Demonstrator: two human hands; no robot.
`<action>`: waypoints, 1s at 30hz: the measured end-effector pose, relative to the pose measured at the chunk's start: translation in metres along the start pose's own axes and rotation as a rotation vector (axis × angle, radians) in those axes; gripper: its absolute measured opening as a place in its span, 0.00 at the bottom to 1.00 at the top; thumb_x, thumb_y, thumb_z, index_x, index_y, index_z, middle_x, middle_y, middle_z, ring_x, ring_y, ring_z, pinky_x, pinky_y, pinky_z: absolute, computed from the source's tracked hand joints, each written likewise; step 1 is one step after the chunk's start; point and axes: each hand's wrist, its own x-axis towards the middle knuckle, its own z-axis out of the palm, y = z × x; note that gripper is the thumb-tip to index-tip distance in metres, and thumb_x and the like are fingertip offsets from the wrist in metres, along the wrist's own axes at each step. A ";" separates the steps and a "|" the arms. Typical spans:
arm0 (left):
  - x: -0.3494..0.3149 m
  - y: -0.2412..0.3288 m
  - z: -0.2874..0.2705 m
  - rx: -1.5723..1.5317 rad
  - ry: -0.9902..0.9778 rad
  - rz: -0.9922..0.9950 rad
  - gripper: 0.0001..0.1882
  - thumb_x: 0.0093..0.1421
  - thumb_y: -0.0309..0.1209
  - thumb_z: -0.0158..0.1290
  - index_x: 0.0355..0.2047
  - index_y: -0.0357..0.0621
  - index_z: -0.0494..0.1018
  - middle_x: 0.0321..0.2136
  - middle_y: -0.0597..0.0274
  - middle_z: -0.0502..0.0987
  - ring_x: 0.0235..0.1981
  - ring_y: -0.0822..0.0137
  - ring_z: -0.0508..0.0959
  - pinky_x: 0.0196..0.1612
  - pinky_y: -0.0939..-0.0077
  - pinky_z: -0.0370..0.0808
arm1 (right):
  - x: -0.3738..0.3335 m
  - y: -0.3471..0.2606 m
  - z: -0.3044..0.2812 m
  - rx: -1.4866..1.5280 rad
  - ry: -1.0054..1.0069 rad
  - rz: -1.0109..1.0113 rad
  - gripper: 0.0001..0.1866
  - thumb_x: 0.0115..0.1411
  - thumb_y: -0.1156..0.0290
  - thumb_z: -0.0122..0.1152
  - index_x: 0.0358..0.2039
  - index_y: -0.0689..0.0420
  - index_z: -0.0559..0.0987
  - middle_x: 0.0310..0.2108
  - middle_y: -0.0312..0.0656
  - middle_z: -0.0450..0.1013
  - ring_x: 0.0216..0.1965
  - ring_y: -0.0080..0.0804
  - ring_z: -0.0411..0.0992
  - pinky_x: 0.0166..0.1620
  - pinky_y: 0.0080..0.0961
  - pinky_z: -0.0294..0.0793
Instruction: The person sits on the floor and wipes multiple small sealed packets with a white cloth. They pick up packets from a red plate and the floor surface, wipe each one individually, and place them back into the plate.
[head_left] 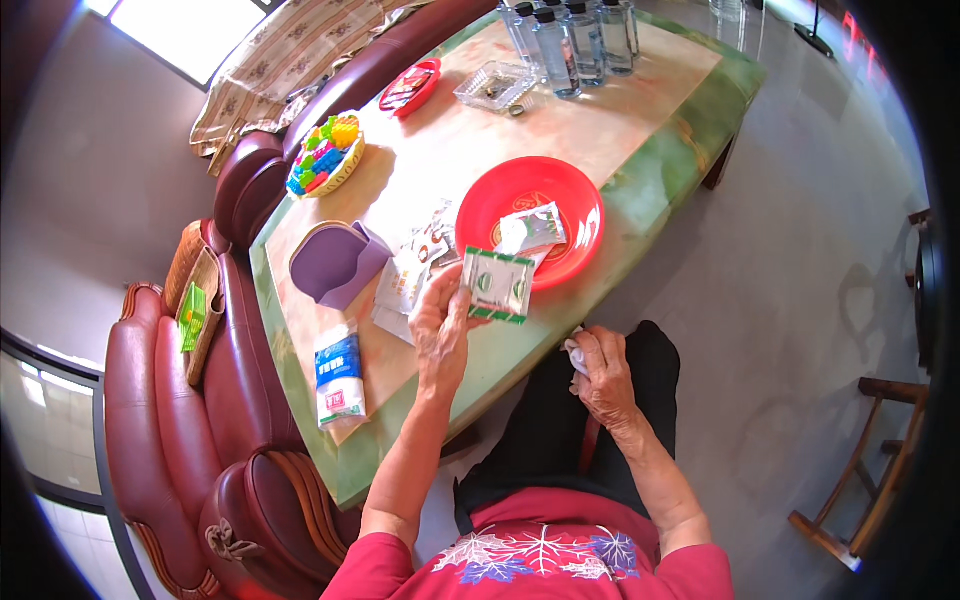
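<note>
My left hand (444,318) pinches a small silver and green sachet (498,285) by its left edge, held up over the near rim of a red plastic basin (477,205). Inside the basin lie more sachets (532,228) of a similar kind. My right hand (603,372) rests over my right thigh, just off the table edge, with its fingers closed around a crumpled white tissue or cloth (577,355). Behind my left hand, several white packets (402,285) lie on the table, partly hidden by it.
Left on the marble-and-green table (420,150) stand a purple container (335,262) and a blue-white packet (340,375). Farther off are a basket of colourful blocks (327,155), a small red dish (412,88), a glass ashtray (495,86) and several clear bottles (560,55). A red sofa (180,400) lines the left.
</note>
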 end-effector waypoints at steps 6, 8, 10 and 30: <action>0.050 -0.013 0.036 0.170 0.002 0.119 0.20 0.66 0.28 0.51 0.57 0.36 0.68 0.50 0.54 0.77 0.46 0.70 0.77 0.46 0.74 0.77 | 0.005 -0.005 -0.006 0.044 0.019 0.042 0.34 0.34 0.88 0.65 0.48 0.61 0.72 0.44 0.50 0.68 0.43 0.53 0.68 0.47 0.42 0.73; 0.049 -0.009 0.036 0.574 0.041 0.337 0.21 0.65 0.29 0.54 0.58 0.37 0.68 0.51 0.54 0.77 0.46 0.70 0.77 0.49 0.71 0.75 | 0.003 -0.002 -0.002 0.049 0.030 0.047 0.33 0.35 0.88 0.64 0.47 0.60 0.72 0.45 0.50 0.68 0.43 0.53 0.68 0.47 0.43 0.73; 0.047 -0.014 0.028 0.665 0.094 0.354 0.23 0.61 0.27 0.57 0.56 0.37 0.70 0.49 0.47 0.77 0.50 0.55 0.76 0.57 0.61 0.69 | 0.003 0.001 0.000 0.045 0.032 0.056 0.32 0.36 0.88 0.63 0.47 0.60 0.72 0.45 0.50 0.68 0.43 0.53 0.68 0.47 0.43 0.73; 0.011 -0.052 -0.098 1.026 0.272 0.369 0.16 0.55 0.30 0.59 0.44 0.39 0.75 0.48 0.50 0.77 0.50 0.49 0.76 0.53 0.59 0.72 | 0.002 -0.004 0.006 0.024 0.037 0.059 0.27 0.44 0.88 0.54 0.48 0.60 0.72 0.43 0.51 0.69 0.42 0.54 0.68 0.45 0.44 0.73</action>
